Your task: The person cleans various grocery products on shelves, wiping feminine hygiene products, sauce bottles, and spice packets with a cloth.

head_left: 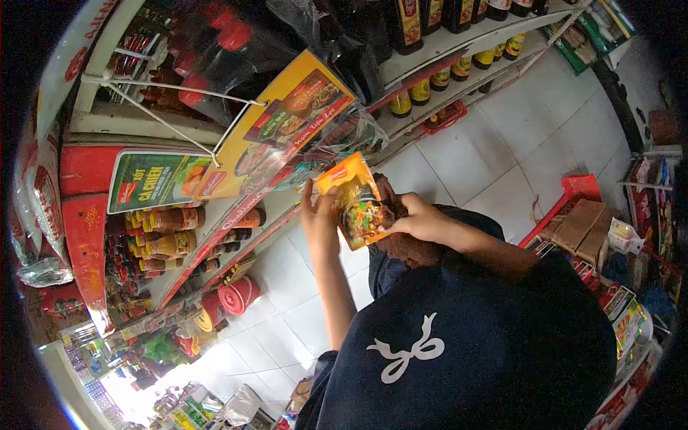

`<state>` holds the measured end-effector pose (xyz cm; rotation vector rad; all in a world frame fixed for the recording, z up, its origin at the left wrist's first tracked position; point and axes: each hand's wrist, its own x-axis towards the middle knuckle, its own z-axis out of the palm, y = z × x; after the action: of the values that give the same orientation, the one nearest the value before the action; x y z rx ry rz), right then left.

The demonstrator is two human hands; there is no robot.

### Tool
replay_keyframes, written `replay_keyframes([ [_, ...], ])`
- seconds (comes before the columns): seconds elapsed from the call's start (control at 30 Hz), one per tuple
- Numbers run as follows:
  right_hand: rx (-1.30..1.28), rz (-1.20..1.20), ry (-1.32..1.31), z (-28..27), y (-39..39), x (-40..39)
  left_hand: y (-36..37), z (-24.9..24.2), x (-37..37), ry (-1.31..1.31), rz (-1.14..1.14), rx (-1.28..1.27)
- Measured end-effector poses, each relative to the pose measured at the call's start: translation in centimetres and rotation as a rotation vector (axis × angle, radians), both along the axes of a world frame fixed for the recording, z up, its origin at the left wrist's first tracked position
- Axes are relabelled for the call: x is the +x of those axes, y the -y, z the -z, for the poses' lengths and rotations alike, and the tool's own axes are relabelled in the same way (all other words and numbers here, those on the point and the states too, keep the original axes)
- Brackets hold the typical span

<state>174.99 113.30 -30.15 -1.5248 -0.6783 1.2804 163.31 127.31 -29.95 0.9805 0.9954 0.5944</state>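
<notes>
An orange and yellow seasoning packet (358,208) with a picture of food on its front is held tilted before my chest. My right hand (421,218) grips its right lower edge, thumb on the printed face and the other fingers mostly hidden. At the packet's left edge is my left hand (321,215), its fingers bent around that side and partly behind it. Just beyond my left hand, a yellow hanging sachet strip or sign (276,132) with food pictures is fixed to a white wire hook (172,93) on the shelf.
Sauce bottles (165,233) lie in rows on the left shelf, and dark bottles (408,29) stand on the upper shelf. A red bucket (239,294) is on the tiled floor (466,161). A red dustpan (580,188) and a cardboard box (575,231) are to the right.
</notes>
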Motion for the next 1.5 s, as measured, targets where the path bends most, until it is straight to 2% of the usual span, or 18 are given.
replay_keyframes([
  [0.07, 0.061, -0.068, 0.011, 0.8, -0.3, 0.4, -1.4, -0.5, -1.5, 0.063, 0.125, 0.121],
  [0.13, 0.066, -0.117, 0.025, 1.3, -0.7, 0.4, -2.2, -3.8, -3.8, -0.346, 0.466, 0.279],
  [0.2, 0.005, -0.151, 0.041, 1.8, -0.9, 0.2, -2.0, -7.0, -3.9, -0.434, 0.603, 0.463],
  [0.27, 0.0, -0.382, 0.036, 3.8, -1.5, 0.1, -1.5, -8.8, -4.0, -0.33, 0.482, 0.645],
  [0.33, -0.014, -0.665, 0.147, 4.3, -1.5, 0.3, -2.1, -8.1, -4.0, -0.179, 0.154, 0.738],
  [0.37, 0.019, -0.64, 0.15, 5.3, -1.4, -0.3, -2.4, -7.9, -3.9, -0.099, -0.009, 0.781],
  [0.47, 0.055, -0.682, 0.14, 6.7, -2.1, -0.4, -3.3, -7.8, -0.8, 0.183, -0.113, 0.936],
  [0.5, 0.053, -0.719, 0.127, 6.8, -2.2, -0.3, -4.3, -6.5, -0.4, 0.046, -0.174, 0.862],
  [0.6, 0.004, -0.69, 0.078, 7.1, -2.3, -0.4, -5.5, -3.4, 2.2, 0.021, -0.096, 0.943],
  [0.7, 0.042, -0.615, 0.033, 6.3, -2.0, 0.1, -5.1, -2.2, 3.2, -0.46, 0.093, 1.412],
  [0.83, -0.008, -0.588, 0.078, 5.2, -1.7, 0.9, -3.8, -2.7, 4.8, -0.48, 0.11, 1.375],
  [0.97, 0.022, -0.513, 0.01, 8.1, -2.0, 0.6, -3.5, -4.3, 6.0, -0.33, -0.008, 1.577],
  [1.07, -0.047, -0.496, 0.029, 8.6, -1.9, 0.6, -3.3, -4.4, 4.8, -0.237, -0.014, 1.12],
  [1.2, -0.047, -0.422, -0.026, 8.1, -1.1, 1.3, -5.4, -1.1, 0.4, -0.362, 0.536, 0.766],
  [1.27, -0.045, -0.379, 0.01, 5.9, -0.2, 2.4, -5.3, 0.8, -0.3, -0.666, 0.702, 0.762],
  [1.33, -0.028, -0.335, 0.008, 5.3, 0.5, 2.9, -7.8, 8.8, -3.2, -0.773, 0.767, 0.937],
  [1.4, 0.002, -0.29, -0.029, 6.5, 0.8, 3.0, -7.0, 10.6, -3.0, -0.958, 0.767, 1.232],
  [1.5, -0.103, -0.293, -0.084, 8.4, 1.2, 3.2, -7.4, 13.2, -2.3, -0.981, 0.739, 1.333],
])
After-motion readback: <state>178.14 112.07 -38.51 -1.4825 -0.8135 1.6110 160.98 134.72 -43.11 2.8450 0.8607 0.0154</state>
